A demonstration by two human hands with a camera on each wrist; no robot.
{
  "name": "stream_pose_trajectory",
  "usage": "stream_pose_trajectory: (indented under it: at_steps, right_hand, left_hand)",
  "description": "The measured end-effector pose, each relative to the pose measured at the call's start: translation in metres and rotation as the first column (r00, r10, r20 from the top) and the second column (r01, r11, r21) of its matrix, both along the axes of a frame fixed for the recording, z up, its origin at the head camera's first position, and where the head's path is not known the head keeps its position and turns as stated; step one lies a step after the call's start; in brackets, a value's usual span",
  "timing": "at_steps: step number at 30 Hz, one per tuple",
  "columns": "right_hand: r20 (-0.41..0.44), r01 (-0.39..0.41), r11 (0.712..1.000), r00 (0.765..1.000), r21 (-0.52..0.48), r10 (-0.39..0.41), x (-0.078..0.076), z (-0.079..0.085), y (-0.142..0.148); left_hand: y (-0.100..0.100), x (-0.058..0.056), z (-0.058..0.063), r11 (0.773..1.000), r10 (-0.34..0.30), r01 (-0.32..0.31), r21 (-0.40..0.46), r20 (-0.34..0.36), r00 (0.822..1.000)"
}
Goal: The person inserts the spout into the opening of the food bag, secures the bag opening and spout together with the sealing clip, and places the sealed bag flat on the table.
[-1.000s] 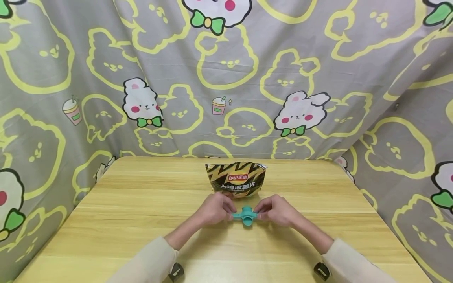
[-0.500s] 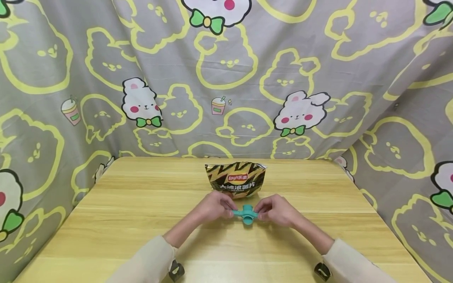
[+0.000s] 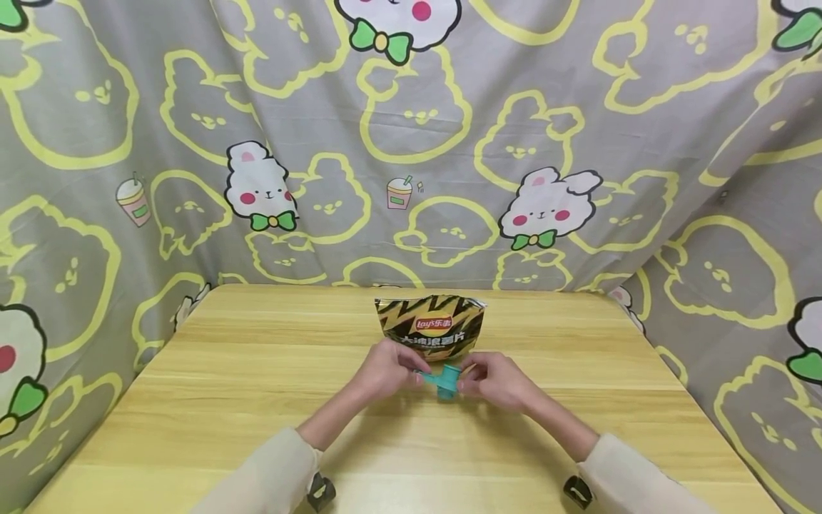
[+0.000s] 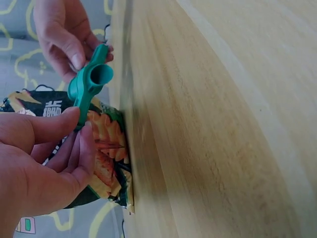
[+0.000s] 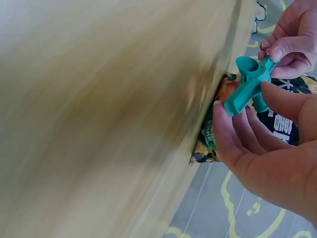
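A teal plastic bag clip [image 3: 447, 382] with a round pour spout is held between both hands, in front of a bag of chips. My left hand [image 3: 387, 371] pinches one end of its bar between thumb and fingers. At the other end, my right hand [image 3: 497, 380] holds the bar with thumb and fingertips. The spout's open mouth shows in the left wrist view, on the clip [image 4: 89, 82], and in the right wrist view, on the clip [image 5: 250, 89]. Behind the hands the black and gold Lay's chip bag [image 3: 432, 327] stands upright, its lower part partly hidden.
The light wooden table [image 3: 257, 357] extends around the hands, with its far edge just behind the chip bag. A grey curtain [image 3: 308, 107] with cartoon rabbits hangs at the back and along both sides.
The clip has turned and tilted between the hands, so its spout now faces differently in the head view. It has risen slightly, and the right hand has shifted a little left. The bag stays put.
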State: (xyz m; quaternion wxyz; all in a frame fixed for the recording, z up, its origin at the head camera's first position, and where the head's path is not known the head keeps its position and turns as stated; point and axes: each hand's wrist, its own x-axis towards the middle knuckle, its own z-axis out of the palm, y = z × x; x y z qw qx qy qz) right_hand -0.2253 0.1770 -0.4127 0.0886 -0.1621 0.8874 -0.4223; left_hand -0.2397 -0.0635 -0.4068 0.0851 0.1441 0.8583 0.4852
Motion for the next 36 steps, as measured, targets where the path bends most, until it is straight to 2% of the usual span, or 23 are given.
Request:
stream_pose_trajectory:
  at_steps: [8,20,29,36]
  right_hand:
    - [-0.015,0.013,1.0,1.0,-0.013,-0.014,-0.001,0.002,-0.009]
    - [-0.018,-0.03,0.998,0.999,-0.056,0.03,-0.004,0.007,-0.016]
    - [-0.017,0.044,0.998,0.999,-0.052,-0.045,-0.004,0.011,-0.015]
    - [-0.003,0.05,0.997,0.999,-0.059,-0.05,-0.004,0.013,-0.015]
  left_hand:
    - [0.0,0.001,-0.001,1.0,-0.006,0.006,0.003,-0.018,1.0]
    - [0.003,0.004,0.003,1.0,-0.021,0.02,-0.011,-0.058,0.998]
    - [0.002,0.005,0.006,0.999,-0.04,0.039,-0.016,-0.077,0.996]
    - [-0.003,0.002,0.008,0.995,-0.092,0.088,-0.056,-0.068,0.994]
